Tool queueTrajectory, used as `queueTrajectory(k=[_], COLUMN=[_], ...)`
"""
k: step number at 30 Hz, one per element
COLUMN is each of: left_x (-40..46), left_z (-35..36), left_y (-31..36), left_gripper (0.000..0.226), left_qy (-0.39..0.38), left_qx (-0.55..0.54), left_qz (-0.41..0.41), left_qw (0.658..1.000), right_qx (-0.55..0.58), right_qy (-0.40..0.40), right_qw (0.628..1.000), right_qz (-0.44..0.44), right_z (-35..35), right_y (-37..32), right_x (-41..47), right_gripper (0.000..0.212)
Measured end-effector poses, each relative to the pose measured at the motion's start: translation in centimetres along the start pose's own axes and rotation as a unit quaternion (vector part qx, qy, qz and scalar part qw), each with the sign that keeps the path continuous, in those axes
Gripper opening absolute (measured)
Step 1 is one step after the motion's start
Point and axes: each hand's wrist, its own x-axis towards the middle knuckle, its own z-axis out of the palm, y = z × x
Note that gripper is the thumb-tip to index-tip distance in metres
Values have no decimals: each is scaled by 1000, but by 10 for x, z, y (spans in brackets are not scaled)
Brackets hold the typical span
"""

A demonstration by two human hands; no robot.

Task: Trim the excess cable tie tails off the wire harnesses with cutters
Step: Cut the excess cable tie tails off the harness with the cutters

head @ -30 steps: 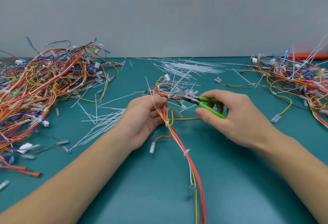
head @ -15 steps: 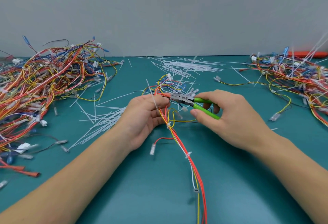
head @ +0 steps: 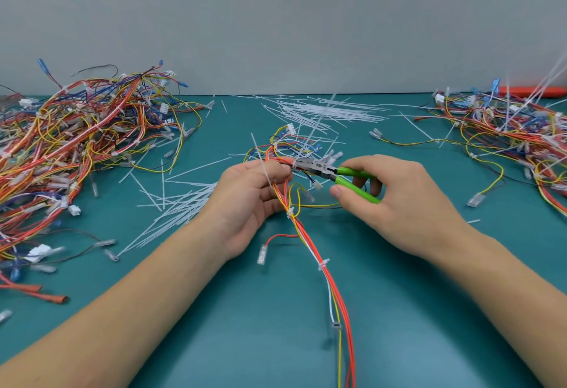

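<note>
Head view: the left hand [head: 254, 200] curls its fingers around the wire harness [head: 310, 249] just below its fanned-out connector end, an uncut cable tie tail [head: 260, 157] standing up past the knuckles; the harness's red, yellow and white wires run from that hand toward the near edge of the teal tabletop [head: 245, 341]. The right hand [head: 395, 203] grips the green-handled cutters [head: 331, 172], thumb under one handle and fingers over the other, the metal nose touching the harness right at the left hand's fingertips. Left of the harness lies a loose scatter of cut tie tails [head: 171, 212], and beyond that a big harness heap [head: 76, 148]; right of the harness is a second harness heap [head: 515, 142] with long tails sticking up. The risk, as I judge it, is that the blades sit so close among the wires that closing them could nick insulation instead of the tie, or catch a fingertip, since the nose is pressed right against the holding fingers; a clipped tail could also spring off across the tabletop
</note>
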Motion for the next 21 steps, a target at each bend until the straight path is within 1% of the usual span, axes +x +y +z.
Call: queueTrajectory(k=[7, 11, 14, 16, 21], left_x=[0, 0, 0, 0, 0], left_z=[0, 0, 0, 1, 1], left_y=[0, 0, -1, -1, -1], left_gripper=[29, 21, 26, 30, 31], left_qy=[-9, -8, -9, -10, -12], left_qx=[12, 19, 24, 26, 28], left_qz=[4, 3, 4, 4, 6], left_qw=[1000, 1000, 1000, 1000, 1000], right_qx=[13, 18, 17, 17, 5], right_qy=[3, -2, -8, -14, -20], right_qw=[1000, 1000, 1000, 1000, 999], right_qz=[17, 18, 19, 21, 25], right_z=[1, 2, 2, 1, -3], right_y=[1, 0, -1, -1, -4], right_x=[-1, -1, -1, -1, 0], right_gripper=[41, 46, 51, 50, 46])
